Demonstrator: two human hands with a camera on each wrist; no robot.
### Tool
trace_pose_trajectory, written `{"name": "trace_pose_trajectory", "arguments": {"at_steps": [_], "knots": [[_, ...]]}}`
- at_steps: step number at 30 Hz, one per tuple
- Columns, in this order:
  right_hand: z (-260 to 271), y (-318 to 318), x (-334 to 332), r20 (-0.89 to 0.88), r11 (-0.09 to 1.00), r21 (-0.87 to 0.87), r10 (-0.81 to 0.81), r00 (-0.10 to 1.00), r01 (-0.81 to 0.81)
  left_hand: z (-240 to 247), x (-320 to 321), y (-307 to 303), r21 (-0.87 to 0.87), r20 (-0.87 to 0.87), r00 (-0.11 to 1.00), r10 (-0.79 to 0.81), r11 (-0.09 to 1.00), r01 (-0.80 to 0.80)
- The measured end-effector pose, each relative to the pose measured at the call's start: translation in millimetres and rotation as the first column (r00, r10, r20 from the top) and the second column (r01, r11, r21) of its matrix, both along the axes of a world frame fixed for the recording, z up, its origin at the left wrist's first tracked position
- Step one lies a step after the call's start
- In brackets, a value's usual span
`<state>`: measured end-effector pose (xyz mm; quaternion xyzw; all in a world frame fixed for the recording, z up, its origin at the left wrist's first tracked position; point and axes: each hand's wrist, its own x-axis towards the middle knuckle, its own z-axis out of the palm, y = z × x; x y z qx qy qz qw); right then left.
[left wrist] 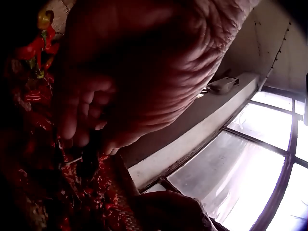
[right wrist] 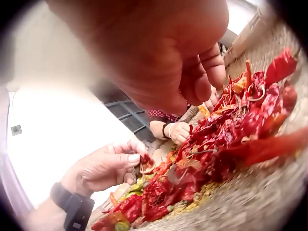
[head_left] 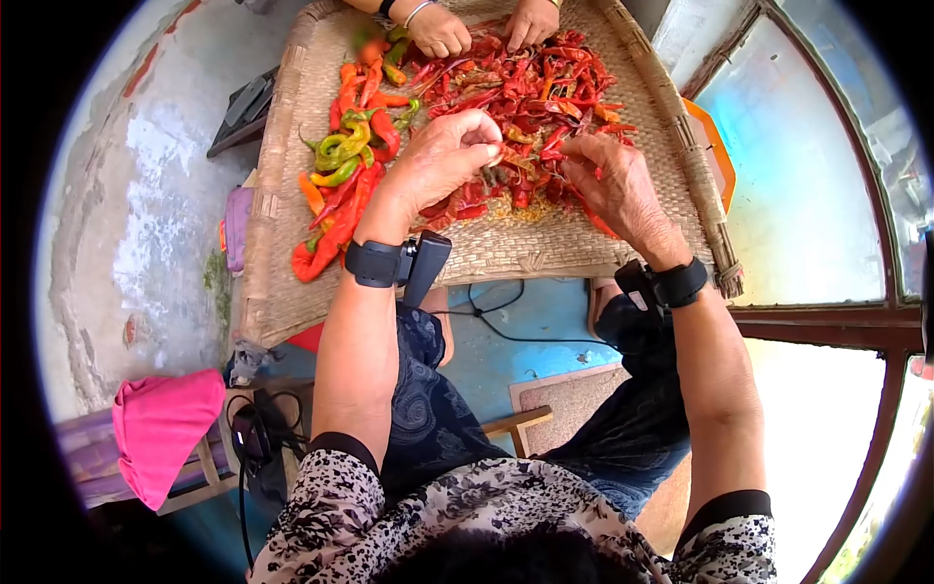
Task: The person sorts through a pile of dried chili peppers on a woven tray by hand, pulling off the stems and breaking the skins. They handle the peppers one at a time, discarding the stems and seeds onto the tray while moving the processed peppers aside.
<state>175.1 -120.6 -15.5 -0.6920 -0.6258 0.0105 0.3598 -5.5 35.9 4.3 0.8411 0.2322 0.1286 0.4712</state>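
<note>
Left hand: I see the left hand (head_left: 438, 164) over the middle of the tray, thumb and fingertips pinching a shrivelled red pepper (right wrist: 147, 163), plainest in the right wrist view
Right hand: the right hand (head_left: 623, 185) is apart from the left, over the heap's right side with fingers bent; I cannot tell whether they grip anything
Dried peppers: a heap of dried red peppers (head_left: 545, 88) lies beneath and beyond both hands on a woven tray (head_left: 311, 97)
Seeds: yellow seeds (head_left: 530, 209) are scattered at the heap's near edge
Fresher peppers: smooth peppers (head_left: 341, 146) in red, green and orange lie along the tray's left side
Across from me: another person's hands (head_left: 438, 31) rest at the far edge of the heap; I cannot make out their grip
Around: a pink cloth (head_left: 167, 433) lies at lower left, frosted window panes (head_left: 808, 165) stand at right
</note>
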Motion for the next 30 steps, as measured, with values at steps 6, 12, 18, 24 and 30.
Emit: {"name": "trace_pose_trajectory", "arguments": {"at_steps": [6, 12, 18, 24, 30], "knots": [[5, 20, -23, -0.65, 0.979, 0.026, 0.172, 0.74, -0.205, 12, 5, -13, -0.339, 0.225, 0.973, -0.05, 0.932, 0.127], [7, 24, -32, -0.654, 0.993, -0.01, 0.081, 0.752, -0.116, 5, 6, -15, -0.305, 0.229, 0.973, -0.008, 0.949, 0.079], [8, 18, -17, -0.725, 0.994, 0.018, 0.084, 0.683, -0.104, 3, 9, -17, -0.29, 0.211, 0.977, 0.019, 0.956, 0.045], [10, 6, -25, -0.803, 0.981, -0.077, 0.046, 0.595, -0.18, -5, 18, -22, -0.296, 0.225, 0.974, 0.009, 0.953, 0.059], [0, 10, -16, -0.86, 0.989, 0.056, 0.118, 0.497, -0.136, -3, 21, -24, -0.31, 0.226, 0.974, 0.006, 0.949, 0.066]]}}
